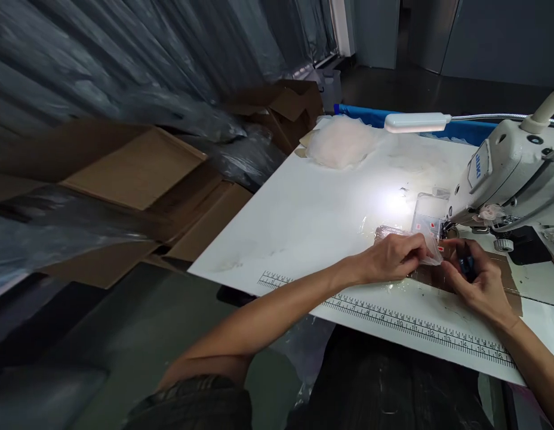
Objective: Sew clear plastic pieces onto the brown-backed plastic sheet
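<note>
Close to the needle of a white sewing machine, my left hand pinches the edge of a thin sheer white fabric piece. My right hand meets the same fabric with thumb and fingertips. A small dark blue tool, perhaps thread snips, sits inside my right palm; its shape is mostly hidden. Beneath the hands lies a brown sheet on the white table. Small red marks show on the pieces beside the presser foot, which is partly covered by my fingers.
A pile of sheer pale fabric rests at the table's far corner. A lamp on a flexible neck hangs over the surface. A printed ruler runs along the front edge. Open cardboard boxes and plastic sheeting stand to the left.
</note>
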`<state>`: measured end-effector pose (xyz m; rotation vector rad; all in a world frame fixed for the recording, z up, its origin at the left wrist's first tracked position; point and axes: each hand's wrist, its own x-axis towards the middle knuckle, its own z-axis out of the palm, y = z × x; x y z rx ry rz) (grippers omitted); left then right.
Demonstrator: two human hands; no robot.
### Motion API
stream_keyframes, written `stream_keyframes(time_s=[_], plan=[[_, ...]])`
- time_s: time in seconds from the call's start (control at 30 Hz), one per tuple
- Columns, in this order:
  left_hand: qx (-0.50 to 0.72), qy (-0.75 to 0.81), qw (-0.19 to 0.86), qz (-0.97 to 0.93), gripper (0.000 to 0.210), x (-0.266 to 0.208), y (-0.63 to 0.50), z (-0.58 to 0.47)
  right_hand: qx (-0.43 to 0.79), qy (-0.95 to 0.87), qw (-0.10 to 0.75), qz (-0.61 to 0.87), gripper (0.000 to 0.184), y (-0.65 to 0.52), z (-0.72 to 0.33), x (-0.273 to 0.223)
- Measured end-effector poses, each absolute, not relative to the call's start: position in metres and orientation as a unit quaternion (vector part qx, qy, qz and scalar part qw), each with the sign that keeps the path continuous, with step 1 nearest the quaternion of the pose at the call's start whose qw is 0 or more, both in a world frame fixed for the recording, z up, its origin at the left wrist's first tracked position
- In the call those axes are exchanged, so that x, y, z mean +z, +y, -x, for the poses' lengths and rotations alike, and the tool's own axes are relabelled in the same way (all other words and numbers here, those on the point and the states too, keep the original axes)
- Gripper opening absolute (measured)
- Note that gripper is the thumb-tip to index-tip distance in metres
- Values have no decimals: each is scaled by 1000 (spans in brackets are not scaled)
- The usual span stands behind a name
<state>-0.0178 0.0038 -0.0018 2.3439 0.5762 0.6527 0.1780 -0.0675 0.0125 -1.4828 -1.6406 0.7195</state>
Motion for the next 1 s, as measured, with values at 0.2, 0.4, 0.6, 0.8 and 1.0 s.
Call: stream_keyframes(time_s=[0.2, 0.4, 0.6, 0.8, 1.0], plan=[[276, 220, 468, -811, 25, 29, 9, 35, 419, -666, 332, 520, 25, -65, -176, 19], [242, 281, 526, -765, 25, 19, 15, 40, 422, -656, 334, 529, 38, -65, -180, 10], [280, 360, 583, -672, 68, 3, 9, 29, 416, -689, 295, 515, 35, -68, -180, 11], [308, 320, 628, -639, 59, 4, 11, 30, 372, -734, 287, 491, 30, -69, -179, 12], [307, 315, 622, -648, 53, 9, 11, 32, 294, -716, 316, 549, 34, -67, -184, 9]])
